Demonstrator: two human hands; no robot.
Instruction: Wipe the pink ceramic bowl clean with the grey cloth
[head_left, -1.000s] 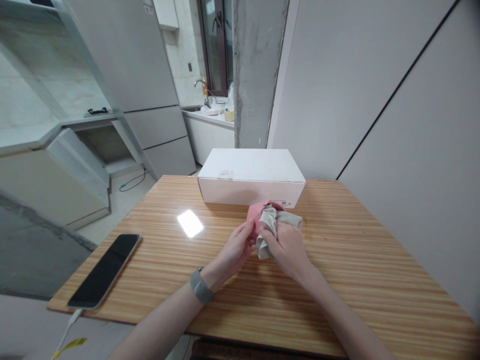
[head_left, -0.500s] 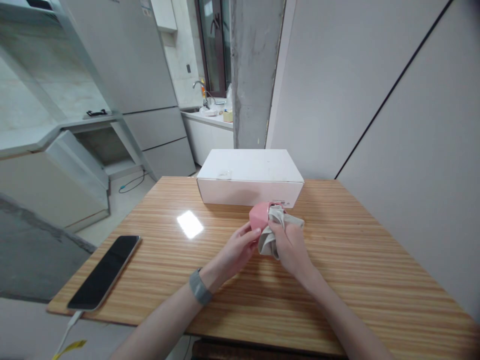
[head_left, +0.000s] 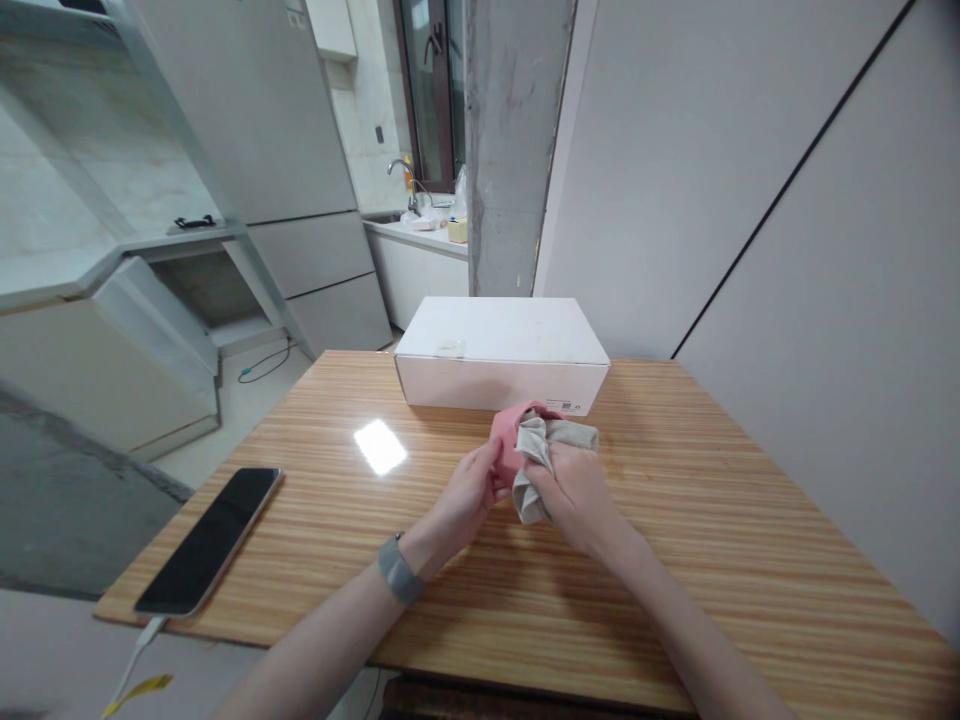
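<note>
Over the middle of the wooden table (head_left: 750,560), my left hand (head_left: 466,495) grips a small pink object (head_left: 508,440) from the left side. My right hand (head_left: 574,490) is closed around a beige-grey cloth (head_left: 541,445) and presses it against the pink object's right side and top. The cloth bunches between my fingers and hangs a little below them. A grey band sits on my left wrist. What the pink object is stays unclear, since both hands and the cloth cover most of it.
A closed white cardboard box (head_left: 501,352) lies just behind my hands. A black phone (head_left: 211,538) on a white cable rests near the table's front left corner. Behind the table stand a grey wall, a concrete pillar and a kitchen counter with a tap.
The cloth in my right hand has shifted over the pink object, rubbing up and back down, and the object has turned slightly in my left hand. The box and phone have not moved.
</note>
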